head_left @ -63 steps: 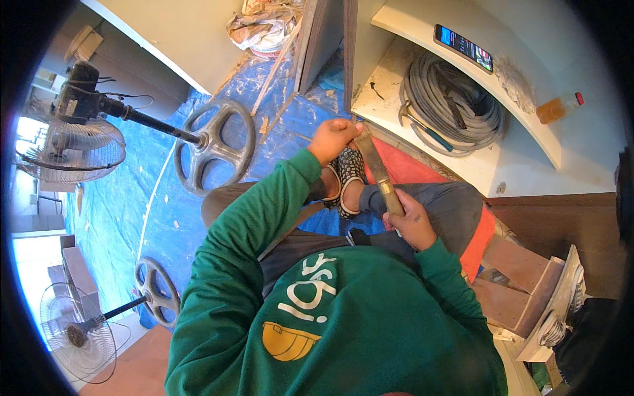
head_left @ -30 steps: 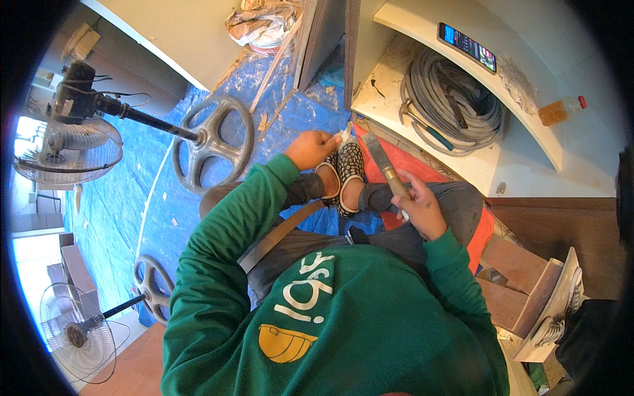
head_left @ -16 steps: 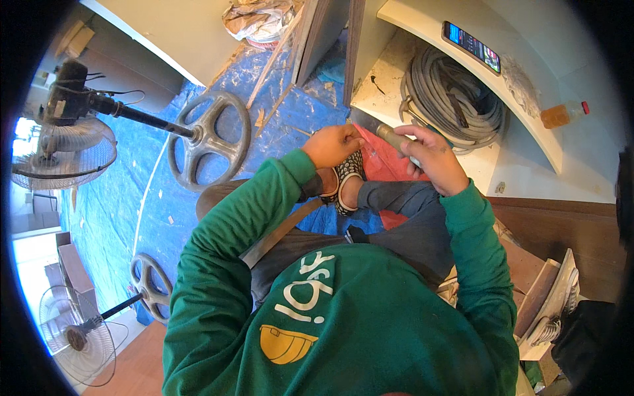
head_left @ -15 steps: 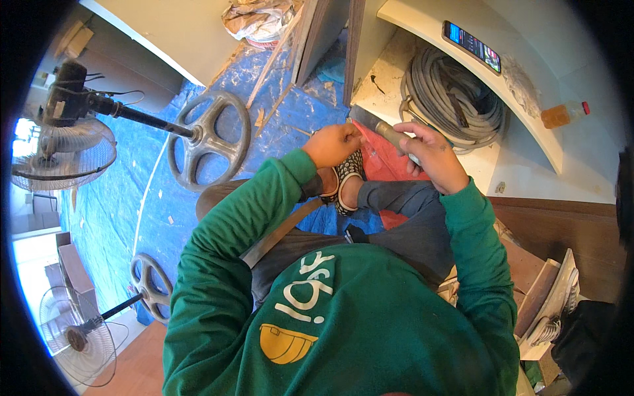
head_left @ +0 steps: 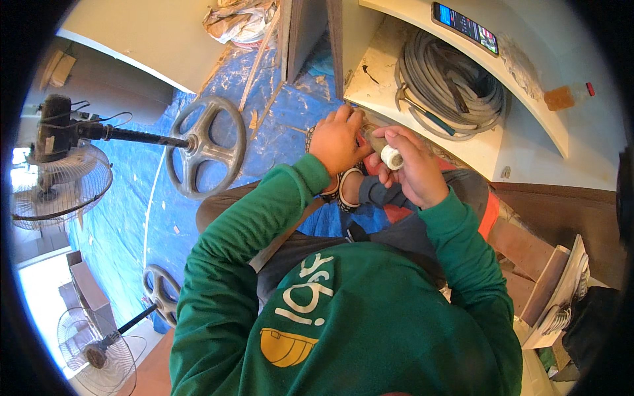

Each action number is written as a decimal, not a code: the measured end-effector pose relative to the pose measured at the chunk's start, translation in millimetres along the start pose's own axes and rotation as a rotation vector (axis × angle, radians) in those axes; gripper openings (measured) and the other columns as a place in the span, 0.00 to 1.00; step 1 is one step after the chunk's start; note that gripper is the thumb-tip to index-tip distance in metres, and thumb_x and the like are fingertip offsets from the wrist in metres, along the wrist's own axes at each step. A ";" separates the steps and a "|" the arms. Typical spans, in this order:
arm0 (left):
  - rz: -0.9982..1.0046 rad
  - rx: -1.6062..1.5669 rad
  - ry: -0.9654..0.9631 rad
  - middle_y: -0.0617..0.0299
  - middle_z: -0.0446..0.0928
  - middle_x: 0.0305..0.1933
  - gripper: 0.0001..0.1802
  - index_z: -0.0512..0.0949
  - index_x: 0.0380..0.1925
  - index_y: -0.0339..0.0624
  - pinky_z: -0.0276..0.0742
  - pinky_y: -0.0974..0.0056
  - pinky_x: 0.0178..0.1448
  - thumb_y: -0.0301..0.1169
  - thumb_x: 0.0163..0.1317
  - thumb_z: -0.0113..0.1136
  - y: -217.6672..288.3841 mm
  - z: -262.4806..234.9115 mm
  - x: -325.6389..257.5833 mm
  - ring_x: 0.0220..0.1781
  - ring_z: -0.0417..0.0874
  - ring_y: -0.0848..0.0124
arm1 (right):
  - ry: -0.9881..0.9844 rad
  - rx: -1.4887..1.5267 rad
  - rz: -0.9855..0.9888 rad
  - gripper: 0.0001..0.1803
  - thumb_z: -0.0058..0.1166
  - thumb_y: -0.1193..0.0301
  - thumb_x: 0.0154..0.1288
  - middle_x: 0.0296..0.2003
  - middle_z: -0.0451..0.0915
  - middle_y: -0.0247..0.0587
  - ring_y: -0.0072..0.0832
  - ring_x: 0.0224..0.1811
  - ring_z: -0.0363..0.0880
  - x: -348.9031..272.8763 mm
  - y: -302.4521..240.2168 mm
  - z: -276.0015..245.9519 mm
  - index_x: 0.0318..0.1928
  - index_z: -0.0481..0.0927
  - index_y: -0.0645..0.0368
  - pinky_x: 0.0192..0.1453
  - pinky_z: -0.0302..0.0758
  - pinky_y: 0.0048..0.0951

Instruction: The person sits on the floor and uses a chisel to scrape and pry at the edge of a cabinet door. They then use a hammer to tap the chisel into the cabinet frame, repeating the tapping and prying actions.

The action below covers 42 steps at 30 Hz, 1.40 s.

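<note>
My right hand (head_left: 415,168) is wrapped round the handle of a hand tool (head_left: 391,157), whose rounded white butt end points back toward me. The tool's far end is hidden behind the fingers; the earlier frame shows a flat, dark, blade-like head there. Close against it, my left hand (head_left: 338,142) is closed with curled fingers above my feet. Whatever those fingers hold or press on is out of sight. Red sheet material (head_left: 396,212) shows below the hands, partly covered by my leg. A dark patterned shoe (head_left: 346,198) is just under the left wrist.
Coiled grey hose (head_left: 449,92) lies in a pale cabinet, with a phone (head_left: 464,28) on its curved edge and an amber bottle (head_left: 568,98) beyond. Blue sheeting (head_left: 125,198) covers the floor. Two stand fans, one with a grey base (head_left: 206,146), stand left; boards (head_left: 547,280) lie right.
My hands have come together, the left turning knuckles-up. The tool has swung so its butt end faces me and its head is hidden. The red sheet has shifted, now also showing beside my right knee.
</note>
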<state>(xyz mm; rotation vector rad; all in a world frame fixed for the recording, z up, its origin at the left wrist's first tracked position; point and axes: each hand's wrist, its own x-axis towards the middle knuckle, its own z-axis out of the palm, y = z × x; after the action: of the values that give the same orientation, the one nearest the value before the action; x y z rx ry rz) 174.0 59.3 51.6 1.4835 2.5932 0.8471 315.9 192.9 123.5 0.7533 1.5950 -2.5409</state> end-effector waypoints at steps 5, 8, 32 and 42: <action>0.068 0.124 -0.077 0.51 0.80 0.45 0.24 0.78 0.46 0.41 0.80 0.49 0.51 0.39 0.49 0.71 -2.8 17.3 11.4 0.47 0.82 0.49 | -0.013 0.044 0.082 0.20 0.48 0.54 0.77 0.31 0.82 0.41 0.22 0.21 0.78 1.9 -6.0 -4.0 0.56 0.77 0.55 0.22 0.73 0.21; 0.045 0.079 -0.213 0.51 0.81 0.45 0.23 0.79 0.44 0.40 0.80 0.50 0.51 0.38 0.49 0.71 -2.4 19.1 15.7 0.48 0.83 0.50 | -0.008 -0.200 0.094 0.20 0.50 0.54 0.76 0.31 0.82 0.42 0.23 0.23 0.79 1.8 -12.7 -10.8 0.57 0.77 0.55 0.24 0.74 0.24; -0.334 -0.537 0.261 0.46 0.81 0.52 0.28 0.72 0.60 0.33 0.73 0.50 0.62 0.32 0.60 0.61 -6.9 59.4 45.2 0.53 0.81 0.53 | -0.041 -1.409 -0.132 0.20 0.64 0.69 0.60 0.31 0.82 0.55 0.51 0.37 0.84 78.5 -63.7 -76.5 0.51 0.78 0.64 0.41 0.77 0.48; -0.853 -2.081 0.109 0.50 0.82 0.52 0.29 0.72 0.51 0.42 0.74 0.54 0.52 0.59 0.73 0.49 0.6 89.9 115.9 0.47 0.82 0.60 | -0.228 -1.419 -0.012 0.16 0.59 0.71 0.64 0.29 0.80 0.43 0.29 0.33 0.80 121.3 -146.0 -59.5 0.50 0.81 0.67 0.41 0.76 0.35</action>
<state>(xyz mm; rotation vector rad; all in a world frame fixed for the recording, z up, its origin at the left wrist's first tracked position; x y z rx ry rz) 137.6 192.5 2.1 -0.2628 0.7276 2.0370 189.0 337.9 173.1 0.2172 2.5381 -0.8504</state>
